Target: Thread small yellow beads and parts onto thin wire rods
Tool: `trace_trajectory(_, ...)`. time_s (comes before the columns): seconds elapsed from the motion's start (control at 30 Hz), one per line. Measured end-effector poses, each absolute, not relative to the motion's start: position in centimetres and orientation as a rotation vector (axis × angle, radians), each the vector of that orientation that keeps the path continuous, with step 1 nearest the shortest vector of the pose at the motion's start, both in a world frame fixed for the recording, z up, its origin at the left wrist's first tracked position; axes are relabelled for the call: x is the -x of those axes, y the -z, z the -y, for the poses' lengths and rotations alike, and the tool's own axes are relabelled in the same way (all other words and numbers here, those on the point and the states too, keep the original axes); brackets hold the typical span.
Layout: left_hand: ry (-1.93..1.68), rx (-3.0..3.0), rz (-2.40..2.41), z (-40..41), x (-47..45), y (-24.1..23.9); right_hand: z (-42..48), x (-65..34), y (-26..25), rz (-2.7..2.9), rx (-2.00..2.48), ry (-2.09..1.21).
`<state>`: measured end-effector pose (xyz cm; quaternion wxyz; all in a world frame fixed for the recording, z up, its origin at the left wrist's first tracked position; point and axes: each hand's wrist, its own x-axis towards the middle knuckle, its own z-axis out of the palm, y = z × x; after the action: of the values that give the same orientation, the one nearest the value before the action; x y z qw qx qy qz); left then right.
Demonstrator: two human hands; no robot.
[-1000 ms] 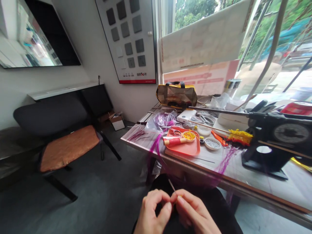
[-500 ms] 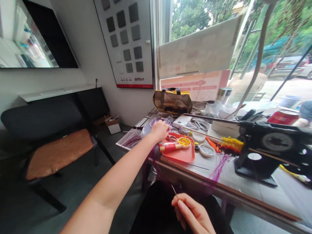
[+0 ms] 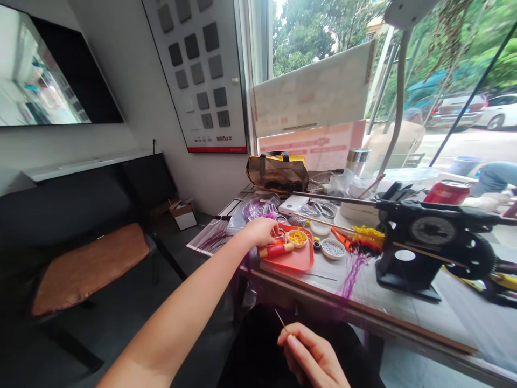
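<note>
My left hand [image 3: 263, 232] reaches over the left side of an orange tray [image 3: 297, 262], its fingers curled down at the handle of a pair of scissors [image 3: 278, 235]. The thumb is hidden. Below the hand lies a red roll with tan ends [image 3: 277, 250]. A small white dish of yellow-orange bits [image 3: 298, 237] sits on the tray. My right hand [image 3: 309, 350], low over my lap, pinches a thin needle-like tool [image 3: 280, 318] pointing up and left; a small yellow spot shows at the fingertips.
To the tray's right are a dish of pale beads [image 3: 333, 248] and a black machine [image 3: 430, 242] with a long rod. Purple threads [image 3: 354, 274] hang over the table edge. Behind stand a bag [image 3: 278, 173], a white box [image 3: 293, 204] and a red can [image 3: 447, 192].
My left hand has come down and nearer from beside the purple thread to the scissors on the tray. My right hand keeps its pinch on the needle-like tool. The view has shifted to the right.
</note>
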<state>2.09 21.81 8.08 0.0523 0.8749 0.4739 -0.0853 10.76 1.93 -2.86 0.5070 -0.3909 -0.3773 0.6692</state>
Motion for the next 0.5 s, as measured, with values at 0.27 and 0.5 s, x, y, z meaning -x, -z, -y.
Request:
trace_trajectory(0.27,0.194,-2.659,-1.581,-20.5,-2.0,-8.9,-1.9,-10.7,3.0,0.893,0.927,-1.634)
trace_trajectory(0.5,0.112,-2.648,-1.534,-17.8,-3.2,-8.4,-2.3,-11.4,3.5,0.989,0.908,-1.651)
